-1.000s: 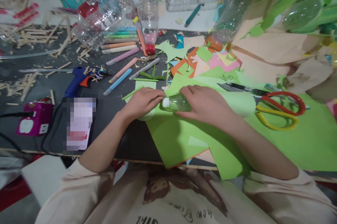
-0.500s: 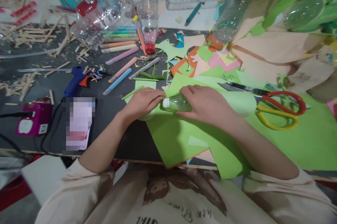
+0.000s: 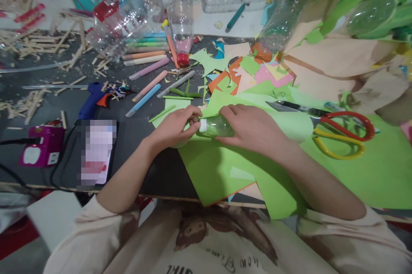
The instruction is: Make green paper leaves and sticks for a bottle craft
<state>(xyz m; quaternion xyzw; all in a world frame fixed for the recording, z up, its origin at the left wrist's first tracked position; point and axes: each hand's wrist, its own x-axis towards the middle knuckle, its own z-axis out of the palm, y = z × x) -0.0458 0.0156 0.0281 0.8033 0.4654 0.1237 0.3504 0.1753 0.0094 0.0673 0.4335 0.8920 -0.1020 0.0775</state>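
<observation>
A clear plastic bottle [image 3: 217,126] lies on its side over green paper [image 3: 212,166], its white cap [image 3: 203,125] pointing left. My right hand [image 3: 249,126] is wrapped round the bottle's body from the right. At the cap end, my left hand [image 3: 178,126] has its fingers curled in, with the thumb beside the cap. Whether those fingers grip the cap or anything else cannot be made out. Pale green paper [image 3: 291,126] shows beyond my right hand, partly covered by it.
Scissors [image 3: 341,126] with red and yellow handles lie right. Markers [image 3: 149,68], a blue glue gun [image 3: 93,98], a phone [image 3: 98,151] and a purple box [image 3: 41,145] are left. Paper scraps [image 3: 251,72] and plastic bottles [image 3: 182,12] lie further back.
The fingers of my left hand have curled, and its thumb has moved down beside the cap. My right hand and the bottle have hardly moved.
</observation>
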